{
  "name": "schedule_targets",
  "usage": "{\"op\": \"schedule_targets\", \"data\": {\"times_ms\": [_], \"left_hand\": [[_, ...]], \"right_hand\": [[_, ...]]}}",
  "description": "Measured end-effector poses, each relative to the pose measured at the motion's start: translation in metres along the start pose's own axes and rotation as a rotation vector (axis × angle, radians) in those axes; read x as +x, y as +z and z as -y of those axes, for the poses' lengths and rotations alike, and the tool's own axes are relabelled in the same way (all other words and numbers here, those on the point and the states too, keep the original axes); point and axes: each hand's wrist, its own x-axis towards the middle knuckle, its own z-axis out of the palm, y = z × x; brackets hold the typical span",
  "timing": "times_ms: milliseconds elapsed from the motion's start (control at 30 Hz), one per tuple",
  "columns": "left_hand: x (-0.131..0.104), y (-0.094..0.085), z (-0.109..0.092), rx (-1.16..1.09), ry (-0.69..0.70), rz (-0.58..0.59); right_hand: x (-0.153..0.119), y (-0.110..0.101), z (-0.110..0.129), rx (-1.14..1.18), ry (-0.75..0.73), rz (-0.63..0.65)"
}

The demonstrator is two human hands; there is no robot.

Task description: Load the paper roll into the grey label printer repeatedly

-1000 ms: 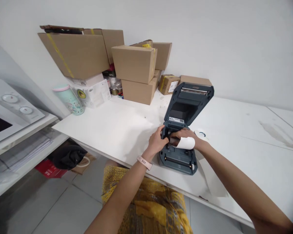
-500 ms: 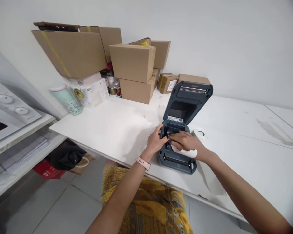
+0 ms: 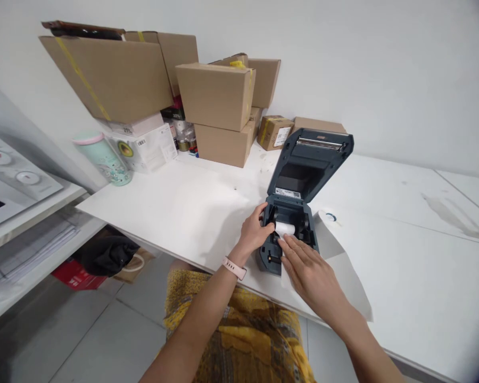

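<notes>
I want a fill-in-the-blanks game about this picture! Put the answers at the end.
1. The lid of the dark machine is not shut but ____.
2. The arm with the pink band is the person's ____ one.
3. The hand over the white paper is the person's ____ one.
4. The tape on the big cardboard box is coloured ____.

Missing words: open; left; right; yellow.
</notes>
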Motion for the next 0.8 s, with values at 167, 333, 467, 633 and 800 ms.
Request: {"op": "schedule_targets", "data": {"times_ms": [167, 333, 467, 633, 800], "left_hand": [[0.0, 0.0, 0.0, -0.011, 0.002, -0.012], [0.001, 0.001, 0.001, -0.026, 0.017, -0.015], [0.001, 0.001, 0.002, -0.052, 0.014, -0.007], [0.002, 0.002, 0.006, -0.093, 0.033, 0.001], [0.002, 0.003, 0.007, -0.113, 0.024, 0.01]], "right_hand": [[-0.007, -0.001, 0.021, -0.007, 0.05, -0.022], [-0.011, 0.0, 0.027, 0.093, 0.089, -0.042], [-0.015, 0.001, 0.025, 0.185, 0.12, -0.064], [-0.02, 0.003, 0.024, 0.236, 0.146, -0.08], [-0.022, 0.004, 0.026, 0.25, 0.17, -0.083]]}}
